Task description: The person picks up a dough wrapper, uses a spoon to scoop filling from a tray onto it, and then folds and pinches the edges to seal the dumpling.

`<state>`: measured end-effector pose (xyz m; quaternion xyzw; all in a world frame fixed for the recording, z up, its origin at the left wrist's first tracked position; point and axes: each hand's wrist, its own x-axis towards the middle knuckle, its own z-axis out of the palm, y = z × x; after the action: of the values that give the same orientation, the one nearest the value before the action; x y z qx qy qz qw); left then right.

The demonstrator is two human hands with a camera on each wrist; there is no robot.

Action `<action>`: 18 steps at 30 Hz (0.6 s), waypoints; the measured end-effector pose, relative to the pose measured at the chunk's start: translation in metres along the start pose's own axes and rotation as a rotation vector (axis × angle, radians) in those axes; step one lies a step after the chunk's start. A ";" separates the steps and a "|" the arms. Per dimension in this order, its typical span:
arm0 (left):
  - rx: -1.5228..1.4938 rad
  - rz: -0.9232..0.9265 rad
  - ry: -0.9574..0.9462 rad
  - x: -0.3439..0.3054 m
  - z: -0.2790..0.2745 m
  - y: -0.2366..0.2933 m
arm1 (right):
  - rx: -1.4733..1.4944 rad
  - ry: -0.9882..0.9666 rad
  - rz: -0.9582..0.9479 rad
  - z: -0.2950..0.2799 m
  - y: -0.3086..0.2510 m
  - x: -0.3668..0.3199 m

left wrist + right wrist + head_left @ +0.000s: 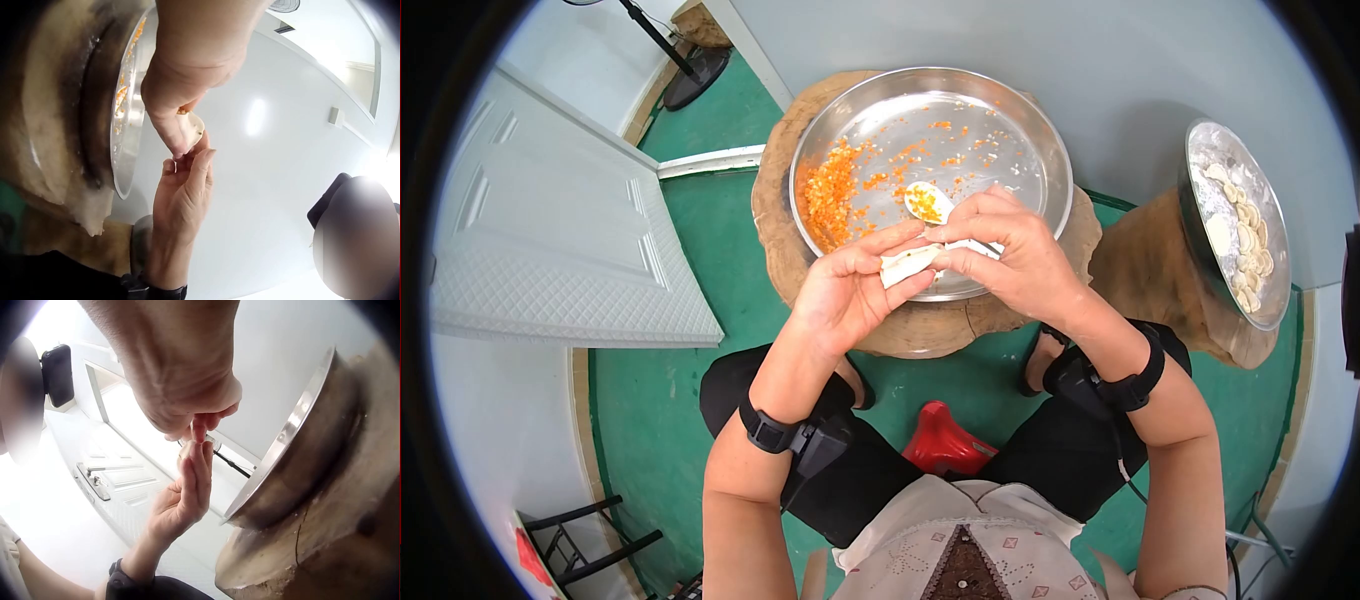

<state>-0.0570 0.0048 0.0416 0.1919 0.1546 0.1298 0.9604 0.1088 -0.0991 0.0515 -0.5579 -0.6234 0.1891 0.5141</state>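
A folded white dumpling (pixel 908 264) is between both hands over the near rim of a round metal pan (pixel 920 90). My left hand (pixel 837 298), palm up, holds it with thumb and fingers. From the other side my right hand (pixel 1028 252) pinches the edge of its wrapper. Some orange filling shows at the wrapper's opening in the left wrist view, beside the pale dough (pixel 194 130). A spoon (pixel 927 203) with orange bits in its bowl shows just beyond the right fingers, its handle partly hidden by that hand. Chopped orange filling (pixel 830 195) is heaped at the pan's left side.
The pan stands on a wooden stump table (pixel 780 215). At the right, a metal tray (pixel 1212 150) with several shaped dumplings (pixel 1250 245) rests on another stump (pixel 1145 270). A red stool (pixel 945 440) is between the legs. A white door (pixel 565 210) is at left, a wall behind.
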 end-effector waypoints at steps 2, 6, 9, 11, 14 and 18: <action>-0.049 -0.002 0.033 0.000 0.002 0.000 | 0.021 -0.006 0.016 0.001 0.000 -0.001; -0.050 -0.004 0.018 0.000 0.001 -0.002 | -0.051 -0.033 -0.012 -0.002 0.001 -0.002; -0.003 -0.011 -0.010 0.001 0.002 -0.002 | -0.108 0.018 -0.075 0.000 0.001 0.000; 0.000 -0.014 0.003 0.002 0.002 -0.001 | -0.153 0.059 -0.116 0.003 0.000 0.002; -0.045 -0.004 -0.028 0.002 0.000 0.001 | -0.131 0.084 -0.173 0.004 0.002 0.002; -0.041 0.006 -0.027 0.002 0.005 0.002 | -0.095 0.129 -0.075 0.006 -0.002 0.002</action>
<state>-0.0542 0.0053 0.0461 0.1742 0.1384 0.1335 0.9658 0.1028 -0.0961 0.0510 -0.5689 -0.6177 0.1037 0.5329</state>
